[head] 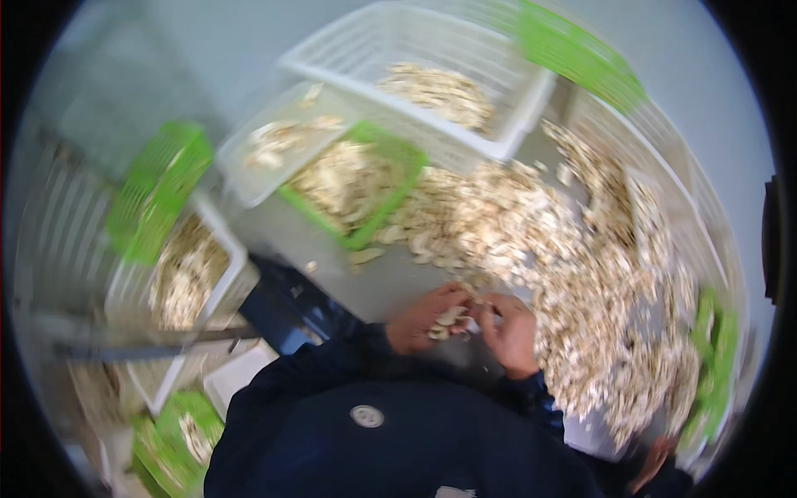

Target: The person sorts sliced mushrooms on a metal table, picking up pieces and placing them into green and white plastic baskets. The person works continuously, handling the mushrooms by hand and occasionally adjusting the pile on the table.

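Close to my body, my left hand [426, 317] is curled around a few pale, flat dried slices [447, 324]. My right hand [510, 333] meets it at the fingertips, thumb and finger pinching something small that is blurred and partly hidden. Beyond both hands and to their right spreads a large heap of the same pale slices [498, 218] on a grey metal table [389, 280]. A green plastic basket [414, 168] full of slices stands ahead and to the left, its rim next to the heap.
A white plastic crate [398, 103] holding slices stands at the back. A translucent tray [249, 187] with some slices lies by the green basket. At the left is another white crate [233, 246] of slices. Another person's hand [650, 464] shows at the lower right.
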Motion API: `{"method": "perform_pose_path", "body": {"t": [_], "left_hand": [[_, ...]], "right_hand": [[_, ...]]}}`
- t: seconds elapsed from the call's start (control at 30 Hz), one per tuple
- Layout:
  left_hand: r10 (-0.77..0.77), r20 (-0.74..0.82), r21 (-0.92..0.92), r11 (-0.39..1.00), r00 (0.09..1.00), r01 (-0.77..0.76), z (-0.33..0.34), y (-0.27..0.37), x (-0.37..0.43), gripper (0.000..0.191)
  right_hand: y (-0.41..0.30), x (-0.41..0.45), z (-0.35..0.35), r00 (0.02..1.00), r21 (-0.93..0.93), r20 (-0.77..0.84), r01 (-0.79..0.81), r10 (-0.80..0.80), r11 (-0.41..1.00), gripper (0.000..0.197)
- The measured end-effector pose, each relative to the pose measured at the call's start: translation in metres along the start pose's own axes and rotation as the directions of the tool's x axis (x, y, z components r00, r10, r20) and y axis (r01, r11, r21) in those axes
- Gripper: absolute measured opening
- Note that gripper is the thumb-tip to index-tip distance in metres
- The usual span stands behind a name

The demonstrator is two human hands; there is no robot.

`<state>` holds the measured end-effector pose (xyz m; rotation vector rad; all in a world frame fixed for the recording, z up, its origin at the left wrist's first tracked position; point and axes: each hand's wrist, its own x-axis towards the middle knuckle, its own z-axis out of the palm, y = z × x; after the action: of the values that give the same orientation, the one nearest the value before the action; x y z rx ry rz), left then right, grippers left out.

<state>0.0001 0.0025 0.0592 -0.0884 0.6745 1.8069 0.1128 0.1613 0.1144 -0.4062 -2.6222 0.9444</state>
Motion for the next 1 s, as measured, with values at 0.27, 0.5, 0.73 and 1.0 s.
{"method": "perform_pose_path", "body": {"t": [0.27,0.5,0.73,1.0], "left_hand": [[0.525,0.118,0.373,0.763,0.843,-0.528,-0.042,0.031,-0.064,0.024],[0.892,-0.370,-0.468,0.063,0.260,-0.881,-0.137,0.144,-0.213,0.036],[0.866,-0.476,-0.225,0.045,0.150,-0.973,-0.286,0.184,-0.291,0.085],[0.839,-0.469,-0.792,-0.262,0.275,-0.552,-0.332,0.230,-0.308,0.106]], "right_hand": [[0.014,0.009,0.005,0.994,0.134,0.073,-0.087,0.077,0.987,0.018],[0.011,0.007,0.009,0.991,0.120,0.113,-0.090,0.076,0.989,0.021],[0.020,-0.003,-0.014,0.987,-0.140,0.135,-0.063,0.082,0.988,0.018],[0.047,0.028,-0.011,0.990,-0.323,-0.129,0.017,-0.062,0.946,0.027]]}}
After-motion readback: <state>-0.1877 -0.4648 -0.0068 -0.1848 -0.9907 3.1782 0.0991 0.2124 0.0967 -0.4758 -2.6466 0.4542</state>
